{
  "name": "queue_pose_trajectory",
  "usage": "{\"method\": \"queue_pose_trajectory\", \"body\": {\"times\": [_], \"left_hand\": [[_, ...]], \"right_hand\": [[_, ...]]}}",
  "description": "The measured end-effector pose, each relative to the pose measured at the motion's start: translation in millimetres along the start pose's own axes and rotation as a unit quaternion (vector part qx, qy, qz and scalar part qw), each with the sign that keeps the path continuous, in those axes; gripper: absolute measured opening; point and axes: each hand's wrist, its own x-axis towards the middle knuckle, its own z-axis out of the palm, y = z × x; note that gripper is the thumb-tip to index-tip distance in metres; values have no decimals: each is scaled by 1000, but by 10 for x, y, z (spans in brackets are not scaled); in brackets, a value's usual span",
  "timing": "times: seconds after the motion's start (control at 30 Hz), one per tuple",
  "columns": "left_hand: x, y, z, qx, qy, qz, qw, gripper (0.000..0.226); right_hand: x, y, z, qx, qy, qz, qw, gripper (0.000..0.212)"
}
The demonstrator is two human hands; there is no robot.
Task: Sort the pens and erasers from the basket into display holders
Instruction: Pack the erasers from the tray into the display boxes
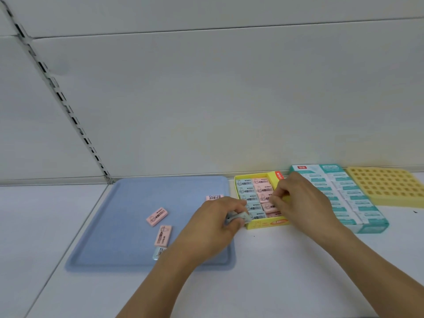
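Head view looks down on a white counter (286, 260) where a blue tray (128, 228) lies at left and a yellow box (267, 222) of erasers sits just right of it. Inside the box, blue erasers (246, 196) fill the left column and pink erasers (262, 187) the right. At the box's near left corner the left hand (215, 222) curls its fingers around a blue eraser (241, 218). Over the box's right column the right hand (300, 198) has its fingertips bent down, pinching at a pink eraser (267, 205) there. On the tray lie two loose pink erasers (157, 216), a blue one (158, 252) near the left forearm, and a pink one with a barcode (214, 197) at the far right. Right of the yellow box stands a teal box (348, 198) of packed items, and farther right a yellow holder (387, 185) with a grid of holes.
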Motion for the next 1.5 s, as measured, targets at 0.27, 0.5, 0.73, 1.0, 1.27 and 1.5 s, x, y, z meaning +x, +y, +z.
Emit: {"method": "queue_pose_trajectory", "body": {"times": [0.27,0.5,0.73,1.0,1.27,1.5], "left_hand": [[-8,11,9,-21,13,-6,1000,19],[-43,46,21,-197,96,-35,975,13],[-129,10,-98,-337,103,-98,931,36],[-229,7,-209,-363,119,-108,918,39],[-279,-289,-371,-63,228,-129,963,33],[-407,-706,-702,146,174,-219,949,35]], "right_hand": [[-17,97,-70,59,-53,-61,995,15],[-36,56,-8,50,-3,-76,996,15],[-118,-330,-37,285,-62,-185,938,15],[-34,-381,15,225,-100,-281,928,20],[377,-42,-15,66,-11,-138,988,23],[379,-190,128,-10,-25,-119,992,28]]}}
